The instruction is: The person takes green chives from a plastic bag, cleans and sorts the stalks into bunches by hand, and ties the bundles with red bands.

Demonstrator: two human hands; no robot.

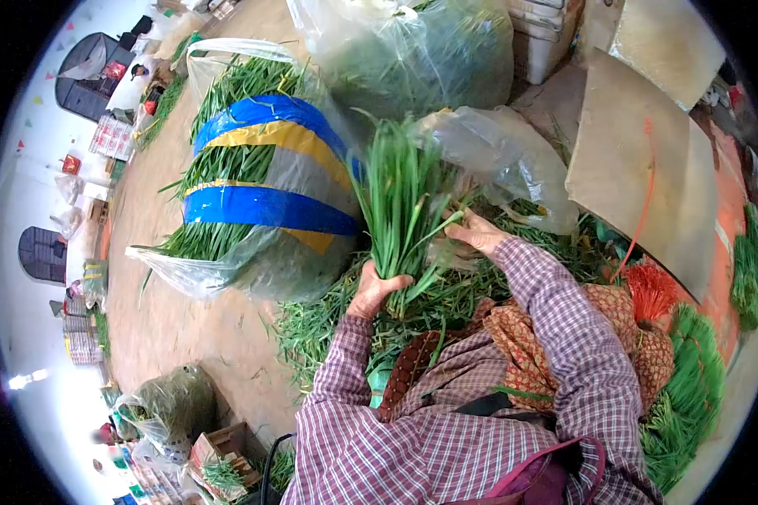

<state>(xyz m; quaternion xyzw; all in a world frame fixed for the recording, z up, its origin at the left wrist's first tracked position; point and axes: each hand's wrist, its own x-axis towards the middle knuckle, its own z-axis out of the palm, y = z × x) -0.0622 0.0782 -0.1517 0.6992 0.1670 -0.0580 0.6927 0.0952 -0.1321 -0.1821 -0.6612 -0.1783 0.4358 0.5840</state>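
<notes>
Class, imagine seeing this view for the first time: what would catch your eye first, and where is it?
A newcomer's eye would likely fall first on the bunch of long green leaves in the left hand, mid-picture. Next comes the plastic bag of greens on the left, banded blue and yellow, then the bright red strands at right.

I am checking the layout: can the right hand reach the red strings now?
Probably yes: the red strings lie uncovered beside the patterned cloth, though the right hand would need to swing back.
</notes>
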